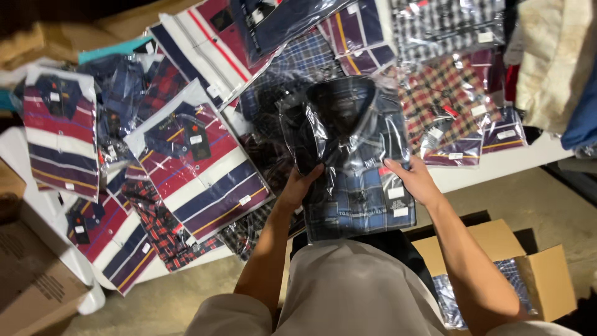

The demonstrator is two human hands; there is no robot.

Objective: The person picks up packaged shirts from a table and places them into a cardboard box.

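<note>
Plastic is the worry here. I have both hands on one bagged shirt (351,155), a dark blue plaid folded flat in a clear, glossy sleeve, held up in front of me between the two hands. My left hand (300,185) grips its lower left edge, fingers curled up onto the face of the bag; my right hand (415,180) closes on the lower right edge, thumb on top beside a small white label. How firmly the fingers behind the bag bite I cannot tell, since the shirt hides them.

As I judge it, the slick film could slide through either grip, and because I hold only the bottom corners, the top half could flop forward or the whole package could slip sideways.

Just beyond my hands lies a table (497,163) heaped with more bagged shirts. A striped red, white and navy shirt (199,165) sits just left of my left hand, angled with one corner near the table's edge, and a red checked shirt (444,102) lies beyond my right hand. A careless sweep of either forearm might nudge these overlapping bags, and they look ready to slide over each other.

Below my right forearm an open cardboard box (547,280) holds another plaid shirt; a dropped package could miss it and land on the floor.
</note>
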